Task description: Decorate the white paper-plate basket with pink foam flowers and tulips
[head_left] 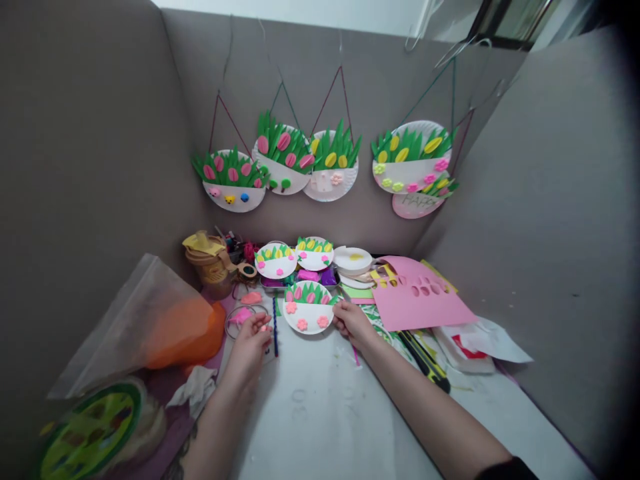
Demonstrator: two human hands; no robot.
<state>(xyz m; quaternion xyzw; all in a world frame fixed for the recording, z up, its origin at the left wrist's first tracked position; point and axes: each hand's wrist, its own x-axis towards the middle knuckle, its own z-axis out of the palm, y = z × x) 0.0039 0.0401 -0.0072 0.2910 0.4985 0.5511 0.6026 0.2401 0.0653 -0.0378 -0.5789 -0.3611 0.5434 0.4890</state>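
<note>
My right hand (pixel 354 321) pinches the right rim of a white paper plate craft (pixel 313 319). Green paper leaves and pink paper tulips fill its upper half; a few pink clay flowers sit on the plain white lower half. To the left of the plate, my left hand (pixel 253 339) is closed with thumb and fingers together. A tiny pinkish bit shows at its fingertips, too small to name. Beside those fingers lies a dark blue twisted stick (pixel 275 327). Pink clay (pixel 242 315) and a round clear ring-shaped lid (pixel 231 323) are just behind my left hand.
Two finished plates (pixel 276 261) stand behind, near stacked plain plates (pixel 353 259). Pink punched paper (pixel 420 297) and a cutter knife (pixel 425 360) lie right. A brown cup (pixel 207 263), an orange clay bag (pixel 185 330) and a green-lidded tub (pixel 93 430) stand left. Decorated plates (pixel 330 180) hang behind.
</note>
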